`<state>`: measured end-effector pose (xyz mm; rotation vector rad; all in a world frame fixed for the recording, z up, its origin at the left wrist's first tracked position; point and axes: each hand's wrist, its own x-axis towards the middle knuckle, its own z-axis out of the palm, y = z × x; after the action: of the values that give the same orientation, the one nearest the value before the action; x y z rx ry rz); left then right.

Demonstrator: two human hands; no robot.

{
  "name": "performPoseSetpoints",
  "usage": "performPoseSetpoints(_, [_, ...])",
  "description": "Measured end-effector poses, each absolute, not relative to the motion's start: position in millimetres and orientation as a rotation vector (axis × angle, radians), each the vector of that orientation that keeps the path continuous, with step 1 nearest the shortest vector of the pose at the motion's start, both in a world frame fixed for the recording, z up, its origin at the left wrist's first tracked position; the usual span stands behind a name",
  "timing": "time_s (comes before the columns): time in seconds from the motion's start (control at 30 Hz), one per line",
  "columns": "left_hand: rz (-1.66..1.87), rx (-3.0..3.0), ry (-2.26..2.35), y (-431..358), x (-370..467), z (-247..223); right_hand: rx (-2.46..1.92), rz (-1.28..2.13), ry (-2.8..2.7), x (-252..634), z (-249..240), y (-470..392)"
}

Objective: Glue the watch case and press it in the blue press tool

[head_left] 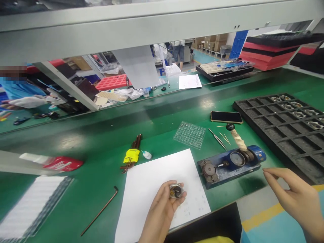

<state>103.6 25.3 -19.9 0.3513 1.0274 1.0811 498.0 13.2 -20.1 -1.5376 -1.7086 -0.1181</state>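
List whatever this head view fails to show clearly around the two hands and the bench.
- Small round part in the left hand: fingers cover its underside; inner detail too small to read.
- Right hand: wrist cut off by the right edge; it holds nothing visible.
- Dial gauge on the blue fixture: reading too small.
- Black tray: far end cut off at the right edge.
- Marks on the white paper: too faint.

Green workbench (101, 135) under a grey shelf (152, 30); teal floor (278, 229) beyond.
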Motion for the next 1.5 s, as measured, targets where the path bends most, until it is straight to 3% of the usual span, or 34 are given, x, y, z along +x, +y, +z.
performPoseSetpoints(0.17, [1.153,0.446,1.078,29,110,-17,-1.687,0.029,-1.494,507,-54,20])
performPoseSetpoints(0.3, [1.198,1.058,1.171,35,117,-3,-1.802,0.104,-1.275,503,-82,28])
performPoseSetpoints(0.53, [0.969,1.932,1.213,65,141,21,-1.695,-0.098,-1.242,482,-94,33])
performPoseSetpoints(0.97, [0.896,2.194,1.036,94,169,24,-1.687,0.057,-1.229,482,-87,30])
performPoseSetpoints(1.13, [0.881,2.184,1.021,96,168,21,-1.545,0.005,-0.926,486,-49,43])
performPoseSetpoints(1.27, [0.936,2.144,1.038,96,166,9,-1.526,0.038,-1.249,489,12,91])
performPoseSetpoints(1.5, [0.977,2.066,0.962,99,160,-6,-1.470,0.839,-1.724,487,54,185])
